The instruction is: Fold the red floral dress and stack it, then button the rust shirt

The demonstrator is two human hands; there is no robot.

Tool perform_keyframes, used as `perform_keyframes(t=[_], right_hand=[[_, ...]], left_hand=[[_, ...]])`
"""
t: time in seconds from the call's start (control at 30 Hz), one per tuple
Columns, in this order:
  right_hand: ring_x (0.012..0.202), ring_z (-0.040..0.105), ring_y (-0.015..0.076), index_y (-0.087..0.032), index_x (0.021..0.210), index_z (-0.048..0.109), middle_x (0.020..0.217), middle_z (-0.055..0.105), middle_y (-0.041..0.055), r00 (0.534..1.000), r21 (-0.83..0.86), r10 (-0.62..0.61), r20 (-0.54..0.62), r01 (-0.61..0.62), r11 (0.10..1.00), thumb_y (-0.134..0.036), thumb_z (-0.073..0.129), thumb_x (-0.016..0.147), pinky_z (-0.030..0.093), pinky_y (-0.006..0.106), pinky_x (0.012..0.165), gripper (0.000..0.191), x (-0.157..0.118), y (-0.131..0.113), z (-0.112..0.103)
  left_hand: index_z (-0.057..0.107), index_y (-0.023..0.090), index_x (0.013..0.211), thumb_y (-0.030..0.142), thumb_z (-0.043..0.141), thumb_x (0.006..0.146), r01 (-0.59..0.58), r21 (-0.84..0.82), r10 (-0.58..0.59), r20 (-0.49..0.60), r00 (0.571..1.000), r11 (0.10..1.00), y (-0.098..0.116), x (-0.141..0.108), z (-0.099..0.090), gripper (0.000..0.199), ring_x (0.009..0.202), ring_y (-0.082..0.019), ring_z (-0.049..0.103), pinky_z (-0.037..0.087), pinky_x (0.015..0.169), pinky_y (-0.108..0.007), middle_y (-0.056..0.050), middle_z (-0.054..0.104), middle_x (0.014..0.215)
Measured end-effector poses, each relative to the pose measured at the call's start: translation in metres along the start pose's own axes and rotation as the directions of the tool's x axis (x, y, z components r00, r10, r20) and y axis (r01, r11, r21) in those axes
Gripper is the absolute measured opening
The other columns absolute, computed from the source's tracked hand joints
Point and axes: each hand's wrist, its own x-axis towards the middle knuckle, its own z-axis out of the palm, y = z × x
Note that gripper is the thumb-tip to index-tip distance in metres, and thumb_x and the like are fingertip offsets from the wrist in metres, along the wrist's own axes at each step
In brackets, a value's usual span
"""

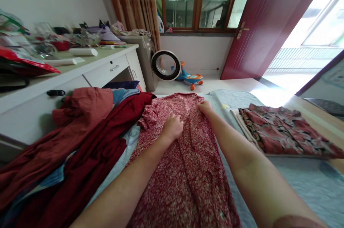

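A red dress (172, 170) with a pale speckled pattern lies lengthwise in front of me on a light blue bed cover. Its collar end points away from me, and one short sleeve (148, 116) spreads out to the left. My left hand (174, 127) is closed on the fabric at the middle of the chest, its fingertips partly hidden. At the upper right edge near the shoulder, my right hand (205, 107) pinches the cloth between thumb and fingers. Lengthwise creases run down the dress from between my hands.
Dark red and rust-coloured clothes (88, 142) are heaped on the left, against a white desk (107, 68). Folded floral clothing (287, 127) lies on the bed cover (298, 181) at right. Beyond the bed stand a washing machine (146, 58) with its door open and a blue toy car (189, 77).
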Motion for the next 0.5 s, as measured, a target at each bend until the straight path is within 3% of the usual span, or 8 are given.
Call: perform_keyframes(t=[0.2, 0.4, 0.5], right_hand=[[0.066, 0.057, 0.0168, -0.018, 0.067, 0.069, 0.066, 0.064, 0.0043, 0.999, 0.018, 0.033, -0.039, -0.033, 0.999, -0.026, 0.061, 0.072, 0.040, 0.025, 0.062, 0.013, 0.014, -0.008, 0.002], [0.069, 0.060, 0.0186, -0.017, 0.085, 0.073, 0.077, 0.070, 0.0068, 0.980, 0.112, 0.110, -0.164, -0.092, 0.989, -0.034, 0.048, 0.084, 0.041, 0.026, 0.062, 0.031, 0.012, 0.004, -0.003], [0.071, 0.060, 0.0200, -0.015, 0.082, 0.071, 0.078, 0.070, 0.0095, 0.969, 0.146, 0.151, -0.196, -0.123, 0.982, -0.035, 0.049, 0.083, 0.040, 0.026, 0.061, 0.030, 0.006, 0.013, -0.006]], left_hand=[[0.070, 0.018, 0.091, 0.034, 0.051, 0.091, 0.109, -0.044, -0.107, 0.036, 0.994, 0.993, -0.006, 0.023, 0.027, 0.025, 0.090, -0.020, 0.065, 0.046, 0.081, -0.028, -0.009, 0.072, 0.097], [0.068, 0.020, 0.089, 0.030, 0.044, 0.093, 0.218, -0.086, -0.217, 0.019, 0.976, 0.972, -0.014, 0.023, 0.031, 0.027, 0.089, -0.019, 0.067, 0.044, 0.077, -0.027, -0.008, 0.074, 0.095], [0.068, 0.019, 0.088, 0.027, 0.046, 0.090, 0.246, -0.065, -0.242, 0.051, 0.969, 0.967, -0.018, 0.023, 0.031, 0.023, 0.090, -0.023, 0.067, 0.045, 0.077, -0.030, -0.010, 0.073, 0.096]])
